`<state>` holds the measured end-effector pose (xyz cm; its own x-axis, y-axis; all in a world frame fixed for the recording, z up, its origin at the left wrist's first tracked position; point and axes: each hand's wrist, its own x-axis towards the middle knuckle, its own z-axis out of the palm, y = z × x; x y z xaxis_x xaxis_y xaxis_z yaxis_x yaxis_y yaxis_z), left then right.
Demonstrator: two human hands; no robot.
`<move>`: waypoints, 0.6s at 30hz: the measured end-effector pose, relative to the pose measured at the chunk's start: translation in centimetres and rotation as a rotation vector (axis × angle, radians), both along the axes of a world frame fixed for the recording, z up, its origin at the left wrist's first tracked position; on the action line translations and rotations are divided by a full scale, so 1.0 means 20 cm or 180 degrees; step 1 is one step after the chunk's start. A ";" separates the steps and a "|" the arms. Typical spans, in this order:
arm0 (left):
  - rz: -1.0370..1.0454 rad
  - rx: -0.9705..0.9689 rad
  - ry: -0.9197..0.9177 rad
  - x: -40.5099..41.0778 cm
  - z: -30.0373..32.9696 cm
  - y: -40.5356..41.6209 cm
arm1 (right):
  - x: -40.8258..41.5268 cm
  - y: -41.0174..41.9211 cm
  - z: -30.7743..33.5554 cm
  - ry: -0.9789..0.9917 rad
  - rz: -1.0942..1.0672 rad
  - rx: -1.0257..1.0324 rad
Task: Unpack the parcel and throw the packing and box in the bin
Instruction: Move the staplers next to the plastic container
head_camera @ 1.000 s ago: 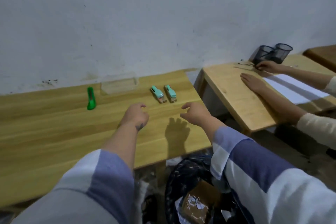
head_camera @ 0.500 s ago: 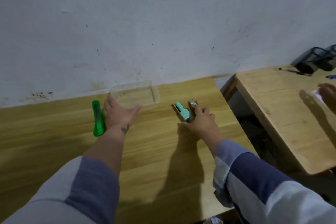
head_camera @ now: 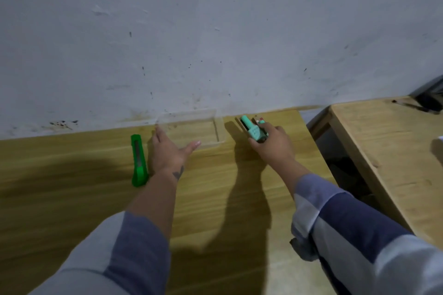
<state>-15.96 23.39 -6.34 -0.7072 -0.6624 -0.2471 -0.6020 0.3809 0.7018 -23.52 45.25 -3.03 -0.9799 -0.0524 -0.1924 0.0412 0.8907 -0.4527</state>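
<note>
A scuffed white wall (head_camera: 215, 43) ran behind the long pale wooden tabletop (head_camera: 72, 199), and a second wooden table (head_camera: 383, 151) stood to the right across a narrow gap. Both arms reached forward in grey-and-blue striped sleeves (head_camera: 359, 235). Against the wall, at the far edge of the tabletop, sat a shallow clear plastic tray (head_camera: 217, 133). The left hand (head_camera: 167, 151) lay spread and released at the tray's near left corner, fingertips at its rim, thumb along its near edge. Just left of that hand lay a bright green plastic utility knife (head_camera: 138, 160), pointing away. To the right of the tray, the right hand (head_camera: 273, 143) was clenched around two small mint-green unpacked items (head_camera: 254, 129), lying on the tabletop, their far ends poking out past the fingers. I could not tell what they were.
</note>
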 end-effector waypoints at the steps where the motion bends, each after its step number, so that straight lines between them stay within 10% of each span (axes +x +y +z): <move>1: 0.0003 0.0011 0.0025 0.00 0.00 0.00 | -0.02 -0.03 0.04 0.0084 0.0123 -0.0111; 18: -0.0002 -0.0332 -0.0048 0.02 0.00 0.00 | -0.22 -0.74 0.09 -0.0382 0.2873 0.1437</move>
